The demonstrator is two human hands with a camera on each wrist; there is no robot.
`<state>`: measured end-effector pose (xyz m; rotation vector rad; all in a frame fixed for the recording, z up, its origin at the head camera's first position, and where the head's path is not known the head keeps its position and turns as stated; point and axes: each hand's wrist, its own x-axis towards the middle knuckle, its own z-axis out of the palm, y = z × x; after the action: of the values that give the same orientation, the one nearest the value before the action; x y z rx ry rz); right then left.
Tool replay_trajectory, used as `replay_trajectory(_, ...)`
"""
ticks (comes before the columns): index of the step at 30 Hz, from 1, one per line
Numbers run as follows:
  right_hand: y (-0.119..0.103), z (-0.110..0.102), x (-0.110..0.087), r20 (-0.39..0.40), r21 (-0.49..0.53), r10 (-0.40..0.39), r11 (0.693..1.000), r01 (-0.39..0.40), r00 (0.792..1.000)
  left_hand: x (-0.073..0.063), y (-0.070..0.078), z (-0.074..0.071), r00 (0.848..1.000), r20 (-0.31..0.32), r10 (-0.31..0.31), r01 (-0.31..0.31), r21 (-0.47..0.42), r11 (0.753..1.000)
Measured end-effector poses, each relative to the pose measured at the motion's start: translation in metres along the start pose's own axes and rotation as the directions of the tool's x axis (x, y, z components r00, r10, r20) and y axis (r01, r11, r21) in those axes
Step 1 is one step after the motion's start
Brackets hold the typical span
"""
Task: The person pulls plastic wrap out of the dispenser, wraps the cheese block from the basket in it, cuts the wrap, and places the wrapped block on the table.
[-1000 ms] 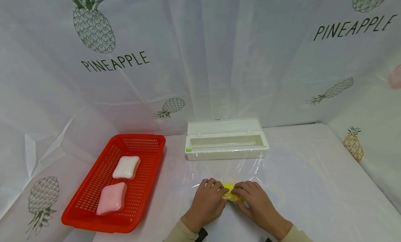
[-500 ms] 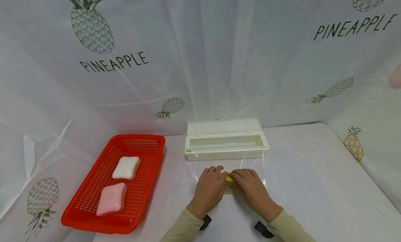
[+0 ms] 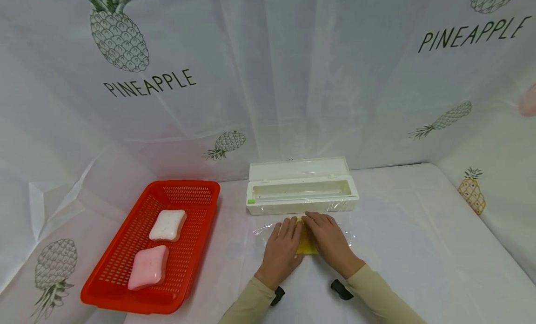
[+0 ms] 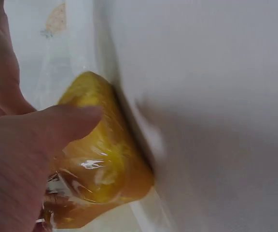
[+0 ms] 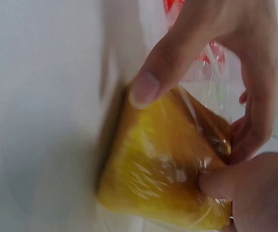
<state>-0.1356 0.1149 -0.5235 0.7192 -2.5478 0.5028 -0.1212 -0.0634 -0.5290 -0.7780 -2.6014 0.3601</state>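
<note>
A yellow soap bar (image 3: pixel 307 246), wrapped in shiny clear cling film (image 3: pixel 261 232), lies on the table between both hands. My left hand (image 3: pixel 281 254) holds its left side, thumb on the near face in the left wrist view. From the right, my right hand (image 3: pixel 331 242) grips it, its thumb (image 5: pixel 221 182) pressing the filmed face in the right wrist view. Creased film covers the soap bar (image 5: pixel 148 169) there. Beyond the hands stands a white cling film box (image 3: pixel 303 206), lid raised, with film running from its front edge toward the soap.
At left, a red plastic basket (image 3: pixel 201 263) holds a white soap bar (image 3: pixel 168 225) and a pink soap bar (image 3: pixel 148 267). A pineapple-printed white cloth (image 3: pixel 284 82) hangs behind and at the sides. White sheeting covers the table (image 3: pixel 418 249).
Both hands have moved forward with the yellow soap toward the white box, turning it over on the film. The film stretch between soap and box is shorter. Basket and box stay in place.
</note>
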Motion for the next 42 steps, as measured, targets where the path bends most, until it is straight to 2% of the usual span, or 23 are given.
replay_trajectory(4, 0.000, 0.007, -0.004, 0.048, -0.033, 0.009, 0.999, -0.007, 0.999, 0.003, -0.002, 0.009, 0.999, 0.047, -0.002, 0.001, 0.005, 1.000)
replay_trajectory(10, 0.002, 0.013, -0.010, 0.084, -0.057, -0.022, 0.998, 0.027, 0.996, 0.009, -0.006, 0.020, 0.999, 0.035, -0.007, 0.008, -0.030, 1.000)
replay_trajectory(15, 0.006, 0.015, -0.011, 0.137, -0.085, -0.050, 0.994, 0.062, 0.989, 0.013, -0.007, 0.025, 0.999, 0.032, -0.017, 0.020, -0.094, 0.995)
replay_trajectory(23, 0.009, 0.021, -0.009, 0.133, -0.081, -0.045, 0.995, 0.056, 0.990, 0.019, -0.009, 0.028, 0.998, 0.066, -0.021, 0.031, -0.146, 0.989)
replay_trajectory(28, 0.010, 0.023, -0.007, 0.135, -0.085, -0.039, 0.995, 0.051, 0.990, 0.022, -0.011, 0.030, 0.998, 0.065, -0.023, 0.033, -0.158, 0.987)
replay_trajectory(33, 0.011, 0.023, -0.006, 0.145, -0.093, -0.032, 0.995, 0.046, 0.989, 0.019, -0.010, 0.032, 0.998, 0.042, -0.038, 0.046, -0.209, 0.977)
replay_trajectory(36, 0.012, 0.023, -0.006, 0.151, -0.093, -0.031, 0.995, 0.045, 0.988, 0.015, -0.010, 0.030, 0.997, 0.031, -0.064, 0.070, -0.261, 0.963)
replay_trajectory(39, 0.012, 0.023, -0.006, 0.154, -0.089, -0.028, 0.995, 0.042, 0.988, 0.012, -0.013, 0.025, 0.991, 0.000, -0.131, 0.125, -0.312, 0.942)
replay_trajectory(41, 0.012, 0.023, -0.005, 0.151, -0.087, -0.026, 0.995, 0.039, 0.988, 0.011, -0.018, 0.021, 0.977, -0.037, -0.211, 0.184, -0.360, 0.915)
replay_trajectory(42, 0.013, 0.023, -0.005, 0.148, -0.085, -0.025, 0.996, 0.038, 0.989, 0.011, -0.023, 0.020, 0.963, -0.060, -0.262, 0.218, -0.396, 0.892)
